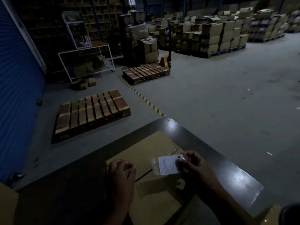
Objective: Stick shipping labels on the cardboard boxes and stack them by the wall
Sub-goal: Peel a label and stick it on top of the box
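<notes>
Centrally, the right hand (194, 166) pinches a white shipping label (168, 164) in a clear sleeve by its right edge, thumb and fingertips curled onto it, holding it just above a flattened cardboard box (155, 148). Beside it, the left hand (121, 174) rests on the same cardboard with its fingers loosely curled and nothing in its grasp. The cardboard lies flat on a dark, glossy table (219, 168), whose far corner and right edge catch bright reflections. Beyond the table, on the grey concrete floor (219, 95), a wooden pallet (90, 111) lies to the left, near a blue shutter wall (17, 95). A yellow-and-black hazard stripe (142, 98) runs diagonally between this pallet and a second pallet (146, 73), which sits on a yellow pallet jack (165, 61). A white wire rack (87, 60) holding small boxes stands at the left rear. Stacks of cardboard cartons (211, 38) on pallets fill the dim background.
</notes>
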Demonstrator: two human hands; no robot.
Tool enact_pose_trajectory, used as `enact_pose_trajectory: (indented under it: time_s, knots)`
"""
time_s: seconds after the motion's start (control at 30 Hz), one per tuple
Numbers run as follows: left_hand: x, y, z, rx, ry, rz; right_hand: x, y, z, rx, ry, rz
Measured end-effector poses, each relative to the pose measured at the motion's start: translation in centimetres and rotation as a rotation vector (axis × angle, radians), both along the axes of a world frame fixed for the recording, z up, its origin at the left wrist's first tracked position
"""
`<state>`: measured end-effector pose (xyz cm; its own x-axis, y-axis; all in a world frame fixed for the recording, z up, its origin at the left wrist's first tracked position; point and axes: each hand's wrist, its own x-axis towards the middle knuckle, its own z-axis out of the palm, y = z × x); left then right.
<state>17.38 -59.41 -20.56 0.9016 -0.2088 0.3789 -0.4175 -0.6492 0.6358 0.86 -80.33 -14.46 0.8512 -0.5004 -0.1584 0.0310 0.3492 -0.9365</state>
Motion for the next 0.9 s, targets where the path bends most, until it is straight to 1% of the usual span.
enact_pose_trajectory:
  time_s: [0.1,0.17,0.2,0.27,0.37,0.47,0.6,0.67,0.77,0.9]
  knots:
    - [0.2,0.0,0.0,0.167,-0.064,0.006,-2.6,0.4,-0.5,0.006,0.019,-0.106]
    - [0.1,-0.2,0.4,0.262,-0.06,-0.006,-5.3,0.2,-1.4,-0.013,0.034,-0.194]
    - [-0.4,-0.6,0.9,0.255,-0.036,-0.043,-6.8,0.0,-1.8,-0.022,0.06,-0.232]
    - [-2.3,-2.1,2.5,0.15,0.012,-0.157,-10.0,-0.6,-2.6,-0.023,0.11,-0.311]
    - [-7.5,-6.2,5.1,0.07,-0.077,-0.343,-15.0,-1.7,-3.2,0.021,0.146,-0.411]
    - [-13.5,-10.5,6.2,-0.012,-0.13,-0.596,-19.8,-3.1,-3.6,0.031,0.183,-0.455]
    - [-20.8,-14.9,4.2,-0.058,-0.169,-0.885,-25.7,-5.1,-4.2,0.03,0.275,-0.563]
    - [-23.8,-16.7,2.6,-0.027,-0.104,-0.983,-28.5,-6.7,-5.3,0.016,0.351,-0.643]
    - [-26.7,-19.6,-0.2,0.042,0.025,-1.056,-32.1,-9.6,-8.1,-0.035,0.46,-0.751]
    - [-29.3,-24.3,-4.9,0.173,0.118,-1.134,-35.9,-13.7,-11.7,-0.043,0.6,-0.838]
